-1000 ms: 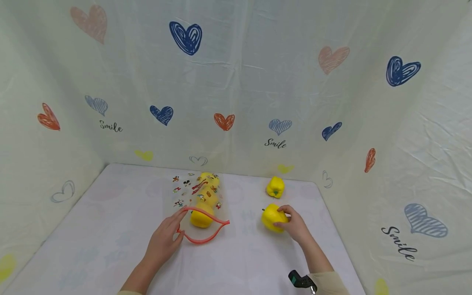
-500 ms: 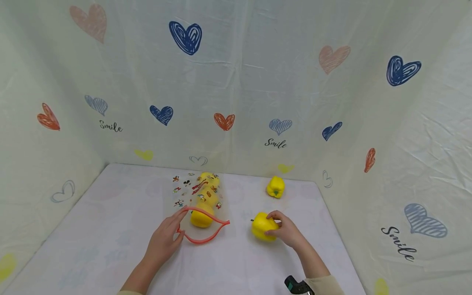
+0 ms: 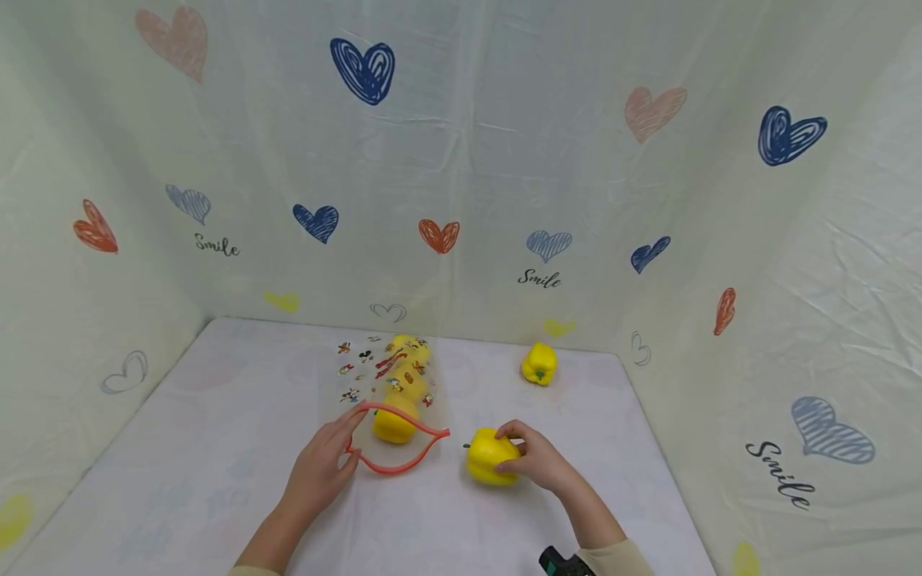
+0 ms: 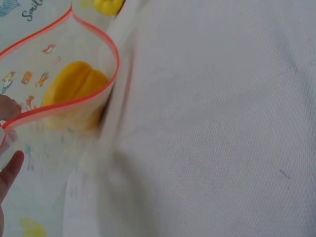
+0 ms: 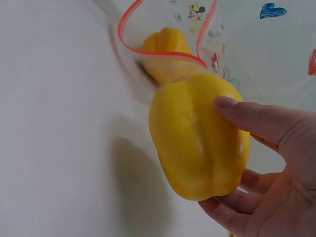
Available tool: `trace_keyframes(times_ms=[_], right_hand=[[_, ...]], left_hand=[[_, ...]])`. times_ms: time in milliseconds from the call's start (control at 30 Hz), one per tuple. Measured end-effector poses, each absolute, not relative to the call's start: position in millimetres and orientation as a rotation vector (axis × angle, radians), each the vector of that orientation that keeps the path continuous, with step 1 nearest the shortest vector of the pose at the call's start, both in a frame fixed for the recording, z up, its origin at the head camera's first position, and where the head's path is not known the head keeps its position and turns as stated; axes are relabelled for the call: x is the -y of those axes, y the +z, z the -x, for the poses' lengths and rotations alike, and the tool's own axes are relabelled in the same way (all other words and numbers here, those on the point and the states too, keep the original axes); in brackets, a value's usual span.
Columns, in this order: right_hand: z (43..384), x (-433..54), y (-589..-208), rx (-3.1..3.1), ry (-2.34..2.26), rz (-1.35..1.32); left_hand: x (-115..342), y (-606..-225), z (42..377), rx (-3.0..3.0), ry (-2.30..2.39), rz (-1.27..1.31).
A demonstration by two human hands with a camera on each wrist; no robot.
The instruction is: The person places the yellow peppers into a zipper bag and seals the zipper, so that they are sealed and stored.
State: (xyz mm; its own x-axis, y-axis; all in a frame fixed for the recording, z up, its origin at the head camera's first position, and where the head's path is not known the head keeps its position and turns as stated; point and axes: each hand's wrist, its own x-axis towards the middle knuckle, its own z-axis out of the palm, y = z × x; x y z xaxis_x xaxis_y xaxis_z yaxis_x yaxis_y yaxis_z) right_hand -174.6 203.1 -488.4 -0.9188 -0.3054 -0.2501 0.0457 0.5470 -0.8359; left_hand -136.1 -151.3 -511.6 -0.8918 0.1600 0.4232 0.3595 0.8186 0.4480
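A clear zip bag (image 3: 353, 376) with cartoon prints and a red zip edge lies on the table, its mouth spread wide toward me. Inside it several yellow bell peppers (image 3: 394, 426) sit in a row. My left hand (image 3: 320, 464) pinches the left end of the red edge (image 4: 74, 103) between fingers and thumb. Just right of the mouth, my right hand (image 3: 536, 456) grips another yellow bell pepper (image 5: 197, 138), thumb on one side and fingers beneath. Its stem points left toward the bag, and its shadow falls on the cloth in the right wrist view.
One more yellow bell pepper (image 3: 539, 365) lies at the back right of the white-covered table (image 3: 216, 416). A pale curtain (image 3: 490, 160) with hearts and lettering stands round the back and sides. A black device (image 3: 565, 562) sits by the right sleeve.
My right hand has carried the gripped bell pepper left and a little nearer to me, up close to the bag's mouth. The left hand and the bag have stayed in place.
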Motion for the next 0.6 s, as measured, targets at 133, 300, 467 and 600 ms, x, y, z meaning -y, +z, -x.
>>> trace_keyframes(times_ms=[133, 300, 467, 600], right_hand=[[173, -195, -488, -2.377, -1.351, 0.238], [169, -186, -487, -2.333, -1.365, 0.261], [168, -178, -489, -2.299, -1.37, 0.287], [166, -170, -488, -2.268, -1.38, 0.313]], left_hand=[[152, -511, 136, 2.631, -0.757, 0.396], [151, -511, 136, 2.634, -0.766, 0.395], [152, -511, 135, 2.642, -0.771, 0.392], [153, -511, 135, 2.636, -0.775, 0.4]])
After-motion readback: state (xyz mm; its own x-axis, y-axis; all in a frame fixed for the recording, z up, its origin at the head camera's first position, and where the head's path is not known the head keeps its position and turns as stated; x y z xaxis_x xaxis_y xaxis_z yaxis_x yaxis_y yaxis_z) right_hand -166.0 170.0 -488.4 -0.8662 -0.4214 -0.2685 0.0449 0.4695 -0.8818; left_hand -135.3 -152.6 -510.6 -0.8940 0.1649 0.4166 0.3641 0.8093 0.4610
